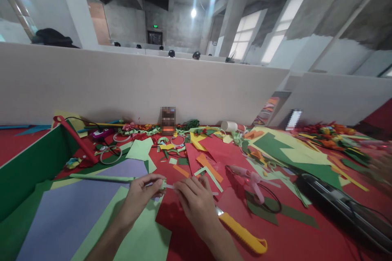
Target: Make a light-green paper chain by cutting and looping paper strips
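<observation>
My left hand [141,195] is closed in a pinch on a small light green paper piece [163,184]. A narrow pale strip [169,186] runs from that piece to the fingertips of my right hand [196,202], which is also closed on it. Just right of my right wrist lies a utility knife [243,232] with a yellow handle, its blade end partly hidden by the hand. Sheets of light green paper [143,228] and purple paper [76,212] spread under and beside my left forearm.
A pink glue gun [249,180] with a cable rests right of centre. A long black device [339,212] lies at the right. Paper scraps, tape rings [110,155] and a white roll [229,126] lie before a white partition [137,85]. Another person's blurred hand [381,169] shows far right.
</observation>
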Motion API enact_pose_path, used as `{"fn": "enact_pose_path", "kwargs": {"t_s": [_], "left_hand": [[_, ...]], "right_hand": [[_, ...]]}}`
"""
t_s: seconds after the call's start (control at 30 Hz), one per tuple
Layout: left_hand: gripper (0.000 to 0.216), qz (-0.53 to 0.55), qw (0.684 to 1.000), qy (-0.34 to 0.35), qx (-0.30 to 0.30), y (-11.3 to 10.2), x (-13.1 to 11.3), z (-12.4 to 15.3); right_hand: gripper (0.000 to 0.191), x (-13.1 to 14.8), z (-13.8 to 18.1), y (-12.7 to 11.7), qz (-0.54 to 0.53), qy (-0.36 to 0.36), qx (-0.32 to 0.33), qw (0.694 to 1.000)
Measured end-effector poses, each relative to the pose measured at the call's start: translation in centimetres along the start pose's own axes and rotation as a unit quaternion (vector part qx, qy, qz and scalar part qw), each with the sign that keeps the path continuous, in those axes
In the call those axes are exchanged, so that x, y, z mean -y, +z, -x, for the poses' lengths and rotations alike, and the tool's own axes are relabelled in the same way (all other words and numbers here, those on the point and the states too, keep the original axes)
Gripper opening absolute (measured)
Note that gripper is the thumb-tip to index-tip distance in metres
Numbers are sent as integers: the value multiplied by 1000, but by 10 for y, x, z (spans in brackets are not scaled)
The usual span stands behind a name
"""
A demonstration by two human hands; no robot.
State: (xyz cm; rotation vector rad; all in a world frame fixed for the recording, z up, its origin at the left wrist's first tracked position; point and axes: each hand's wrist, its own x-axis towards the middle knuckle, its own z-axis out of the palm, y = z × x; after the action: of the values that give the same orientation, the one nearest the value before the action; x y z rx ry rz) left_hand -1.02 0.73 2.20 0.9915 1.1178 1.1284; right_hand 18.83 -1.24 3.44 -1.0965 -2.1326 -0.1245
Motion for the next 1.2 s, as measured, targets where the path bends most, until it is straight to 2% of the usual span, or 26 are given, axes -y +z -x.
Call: {"fn": "enact_pose_path", "kwargs": {"t_s": [0.33,0.5,0.6,0.77,0.93,1.2], "left_hand": [[42,-33,999,25,26,-2,5,0],[46,-13,1000,25,-4,-2,1,-1],[48,10,1000,16,-17,-2,0,-1],[49,8,1000,10,-1,-3,0,0],[50,-7,1000,-7,4,3,-5,4],[42,-3,1000,10,-2,4,-5,4]], "right_hand": [[22,-3,3,5,22,45,-5,999],[24,-5,3,3,-8,70,27,997],[23,-8,4,0,-28,109,27,993],[18,-11,2,-3,-27,203,-30,978],[16,-4,0,-3,-116,162,11,980],[13,-1,2,-1,-140,124,57,981]]}}
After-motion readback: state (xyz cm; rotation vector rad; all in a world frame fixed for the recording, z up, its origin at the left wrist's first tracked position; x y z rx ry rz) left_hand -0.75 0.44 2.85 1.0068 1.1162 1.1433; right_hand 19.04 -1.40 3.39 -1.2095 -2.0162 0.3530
